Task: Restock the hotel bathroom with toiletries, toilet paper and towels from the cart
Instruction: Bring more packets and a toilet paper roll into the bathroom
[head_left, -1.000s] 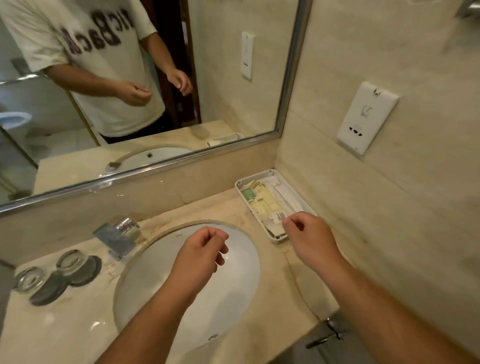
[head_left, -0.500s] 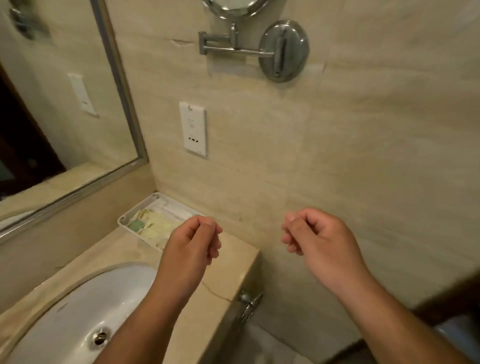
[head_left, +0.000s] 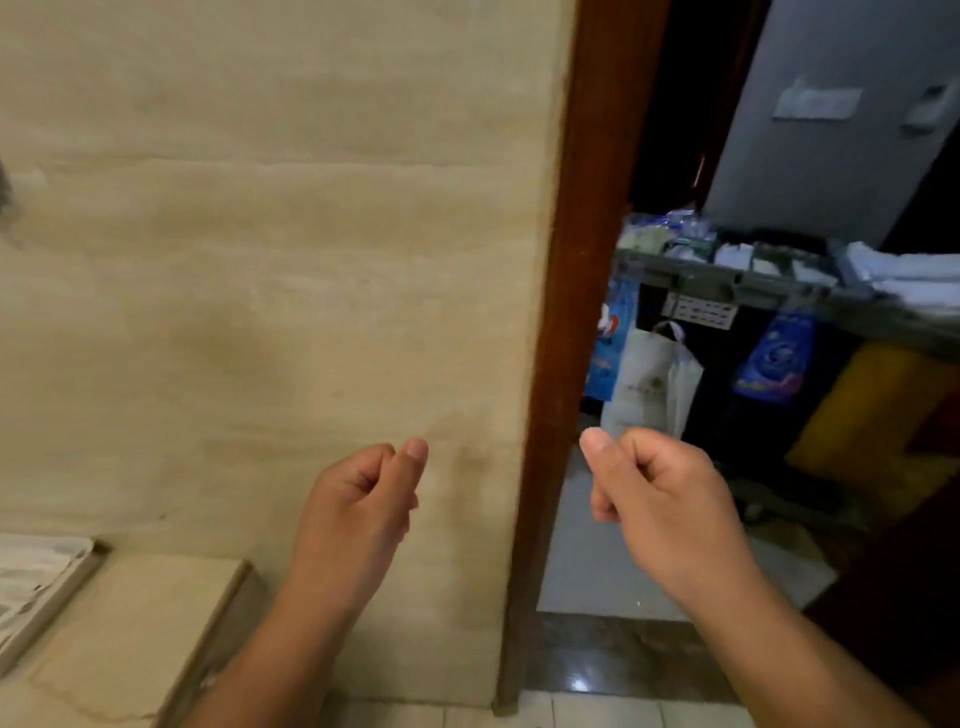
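Note:
The housekeeping cart (head_left: 779, 293) stands outside the doorway at the right, its grey top shelf packed with small toiletry packets. Folded white towels (head_left: 914, 275) lie on its right end. My left hand (head_left: 358, 499) is raised in front of the beige wall, fingers curled in, holding nothing. My right hand (head_left: 660, 499) is raised in front of the doorway, fingers curled into a loose fist, also holding nothing. The white amenity tray (head_left: 47, 587) sits on the counter (head_left: 135, 623) at the lower left, partly cut off.
A dark wooden door frame (head_left: 576, 312) separates the wall from the opening. On the cart's side hang a white bag (head_left: 649, 384), a blue packet (head_left: 774, 358) and a yellow sack (head_left: 872, 415). Pale floor tiles lie beyond the threshold.
The view has swung right from the sink and amenity tray to the doorway and cart. My right hand left the tray; both hands stay curled and hold nothing.

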